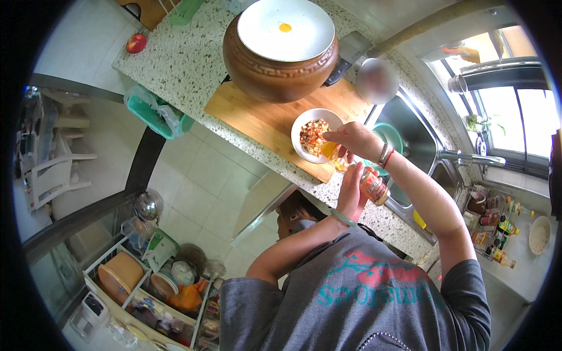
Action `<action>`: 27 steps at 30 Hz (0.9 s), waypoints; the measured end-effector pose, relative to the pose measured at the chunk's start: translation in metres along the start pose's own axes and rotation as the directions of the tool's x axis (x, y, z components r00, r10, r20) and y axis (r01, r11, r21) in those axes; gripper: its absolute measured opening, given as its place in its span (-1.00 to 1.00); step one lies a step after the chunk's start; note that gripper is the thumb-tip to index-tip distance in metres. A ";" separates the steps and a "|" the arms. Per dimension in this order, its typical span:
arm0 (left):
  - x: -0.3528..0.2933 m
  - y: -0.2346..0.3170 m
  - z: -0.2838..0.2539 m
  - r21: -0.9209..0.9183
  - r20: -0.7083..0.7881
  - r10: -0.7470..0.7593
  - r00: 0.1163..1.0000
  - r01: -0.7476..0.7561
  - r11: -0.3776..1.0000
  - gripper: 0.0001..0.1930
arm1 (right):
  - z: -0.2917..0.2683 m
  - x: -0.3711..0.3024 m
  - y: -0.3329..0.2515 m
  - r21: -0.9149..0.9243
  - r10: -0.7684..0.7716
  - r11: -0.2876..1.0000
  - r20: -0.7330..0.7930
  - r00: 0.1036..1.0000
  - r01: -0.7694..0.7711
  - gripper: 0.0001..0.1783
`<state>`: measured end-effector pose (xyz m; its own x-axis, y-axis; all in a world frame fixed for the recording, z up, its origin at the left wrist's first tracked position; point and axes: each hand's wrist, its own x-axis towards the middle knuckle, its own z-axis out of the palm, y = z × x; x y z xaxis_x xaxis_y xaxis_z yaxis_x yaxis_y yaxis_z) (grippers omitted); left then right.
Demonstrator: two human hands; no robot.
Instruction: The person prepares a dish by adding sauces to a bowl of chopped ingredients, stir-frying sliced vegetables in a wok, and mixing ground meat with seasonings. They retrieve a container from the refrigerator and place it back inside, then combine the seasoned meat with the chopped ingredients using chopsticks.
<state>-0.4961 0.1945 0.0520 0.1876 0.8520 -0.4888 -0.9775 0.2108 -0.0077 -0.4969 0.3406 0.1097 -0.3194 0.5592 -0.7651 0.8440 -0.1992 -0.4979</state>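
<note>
My right hand (pixel 355 140) pinches a small orange-yellow cup or cap (pixel 329 150) at the near rim of a white bowl (pixel 300 121) of chopped reddish and pale food. The bowl stands on a wooden cutting board (pixel 257 117). Just below it, my left hand (pixel 350 188) grips a small seasoning jar (pixel 374 187) with a red label, held tilted over the speckled stone counter (pixel 187 58). The two hands are almost touching. Whether anything is pouring cannot be told.
A big brown clay pot (pixel 275 73) topped by a white plate (pixel 285 28) sits at the board's far end, beside a cleaver (pixel 350 51). To the right, a steel sink (pixel 413 131) holds a green dish (pixel 391 136); its faucet (pixel 471 158) is farther right. Bottles (pixel 494 231), a red fruit (pixel 136 42), a green basket (pixel 153 111) and a floor rack (pixel 146 289) surround.
</note>
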 end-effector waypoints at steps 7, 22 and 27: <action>0.019 0.014 -0.006 0.349 0.045 0.109 0.993 -0.118 0.930 -0.71 | -0.009 -0.016 0.006 0.136 -0.151 0.975 -0.177 0.973 0.176 -0.42; -0.002 0.034 -0.043 0.883 0.431 0.473 0.768 -0.468 -0.045 -0.67 | 0.035 -0.072 0.070 0.139 -0.410 0.791 -0.601 0.686 0.596 -0.53; -0.008 0.036 -0.037 0.735 0.626 0.278 0.729 -0.432 -0.523 -0.66 | 0.027 -0.118 0.081 -0.343 -0.566 0.809 -0.677 0.471 0.478 -0.62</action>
<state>-0.5364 0.1776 0.0234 -0.0748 0.9794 0.1875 0.5007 -0.1257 0.8564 -0.4021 0.2373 0.1483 -0.3363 0.9208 0.1975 0.6775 0.3822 -0.6284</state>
